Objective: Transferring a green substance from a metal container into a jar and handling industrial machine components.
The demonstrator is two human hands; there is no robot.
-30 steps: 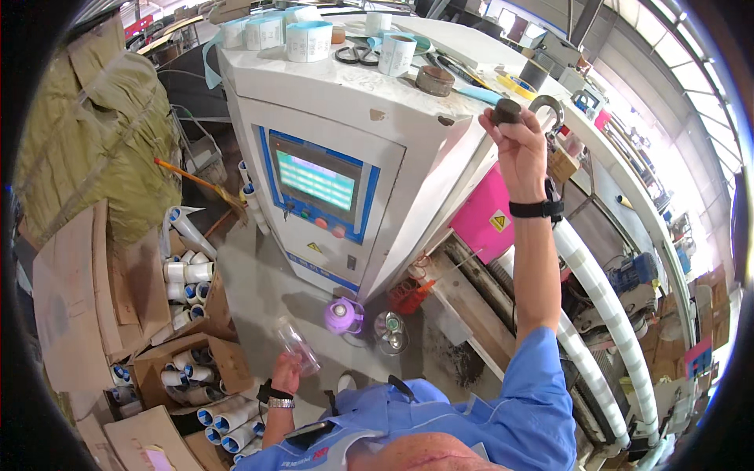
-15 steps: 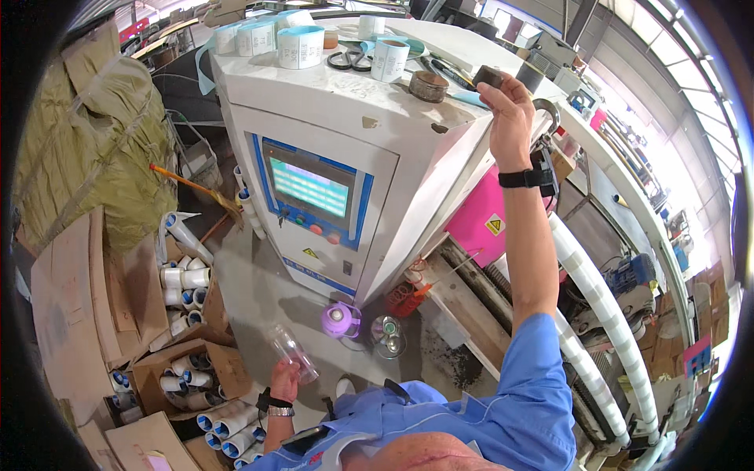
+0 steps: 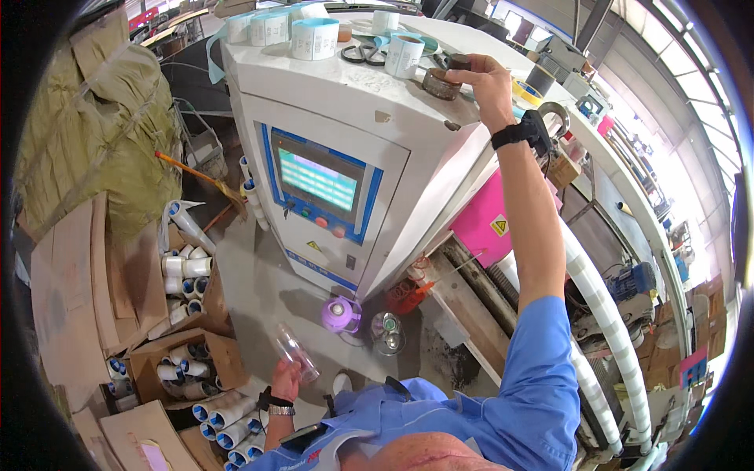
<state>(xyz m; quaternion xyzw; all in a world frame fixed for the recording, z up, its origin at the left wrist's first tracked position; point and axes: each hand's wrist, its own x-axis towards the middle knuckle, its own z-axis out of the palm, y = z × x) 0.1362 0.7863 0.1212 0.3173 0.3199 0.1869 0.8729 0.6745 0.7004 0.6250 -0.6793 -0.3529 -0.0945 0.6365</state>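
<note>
My right hand (image 3: pixel 485 86), arm stretched out over the white machine cabinet (image 3: pixel 345 94), pinches a small dark round lid-like piece (image 3: pixel 457 61). That piece is just above a squat brownish round container (image 3: pixel 441 85) on the cabinet top; whether the two touch I cannot tell. Low on the left, my left hand (image 3: pixel 285 381) is closed round the lower end of a clear see-through bottle (image 3: pixel 296 350), tilted and held over the floor. Near my right hand stand a paper label roll (image 3: pixel 404 56) and black-handled scissors (image 3: pixel 364 55).
More label rolls (image 3: pixel 315 39) line the cabinet top; yellow tape (image 3: pixel 526 92) lies right of my hand. A lit screen (image 3: pixel 318 179) faces me. On the floor stand a purple jug (image 3: pixel 338 315), a clear lidded vessel (image 3: pixel 388 336) and cartons (image 3: pixel 188 345) of white rolls.
My right hand has moved left with the dark round piece, from beside the brownish container to just above it. My left hand still holds the bottle in nearly the same place.
</note>
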